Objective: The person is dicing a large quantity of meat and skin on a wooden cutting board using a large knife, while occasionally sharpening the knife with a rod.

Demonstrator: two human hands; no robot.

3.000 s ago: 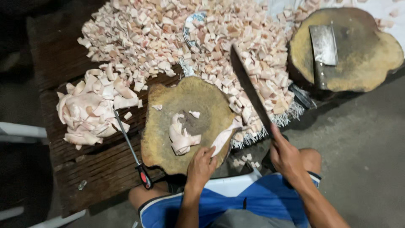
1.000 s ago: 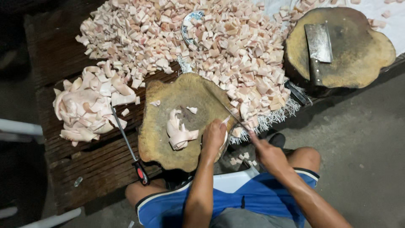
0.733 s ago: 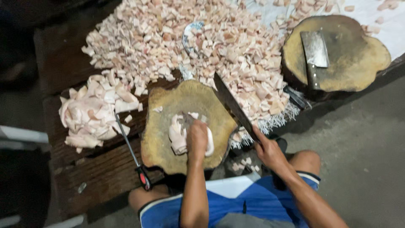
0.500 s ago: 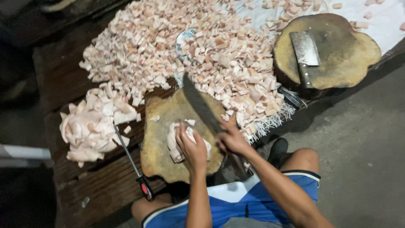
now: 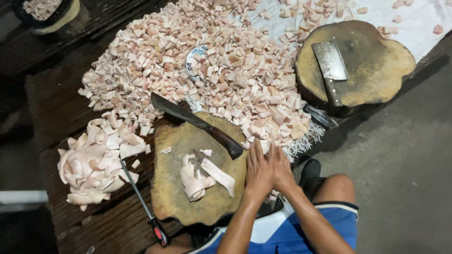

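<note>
Pause between cuts — both hands off the knife, pressed together at the block's edge.

The left hand (image 5: 258, 170) and right hand (image 5: 281, 170) lie flat against each other, fingers straight, holding nothing, just right of the block (image 5: 197, 174). The knife (image 5: 197, 123) rests across the block's upper edge, its dark handle pointing toward the hands and close to the left fingertips, the blade reaching over the tabletop (image 5: 56, 103). A few uncut fat strips (image 5: 203, 174) lie on the middle of the block. The uncut heap (image 5: 96, 160) sits to the left, beside a honing rod (image 5: 141, 200); the diced pile (image 5: 207, 66) spreads above. A second block (image 5: 372, 61) carries a cleaver (image 5: 330, 63). Judged stage: cutting suspended, strips awaiting dicing. The next move calls for the right hand on the handle and the left steadying the strips, fingers clear of the edge.
</note>
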